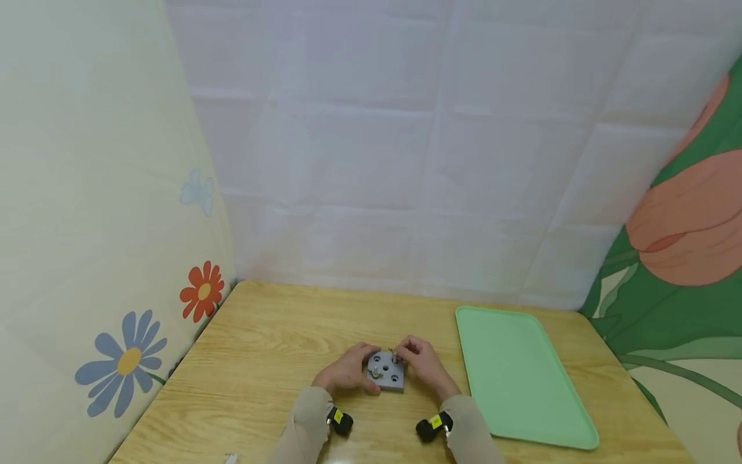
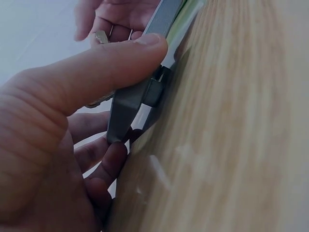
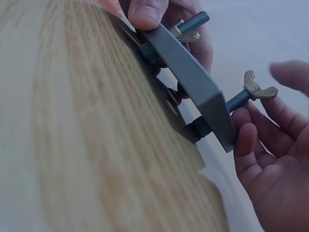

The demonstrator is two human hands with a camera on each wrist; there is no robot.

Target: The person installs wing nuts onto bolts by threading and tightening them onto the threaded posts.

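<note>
A grey square plate (image 1: 387, 357) with several holes lies near the table's front, bolt heads (image 3: 199, 128) jutting from its underside. My left hand (image 1: 350, 370) grips its left side, the thumb on the near edge. Two threaded bolts stand up through opposite corners. One brass wing nut (image 3: 186, 35) sits on the bolt by my left hand. The other wing nut (image 3: 259, 88) is near the tip of the far-right bolt (image 3: 237, 101). Around that one are my right hand's (image 1: 426, 364) loosely bent fingers; one touches a wing, while a blurred digit stands apart from it.
A light green tray (image 1: 522, 374) lies on the wooden table (image 1: 278, 341) to the right of my hands. White cloth (image 1: 371, 161) hangs behind the table, with patterned cloths at both sides. A small pale object (image 1: 231, 459) shows at the front left edge.
</note>
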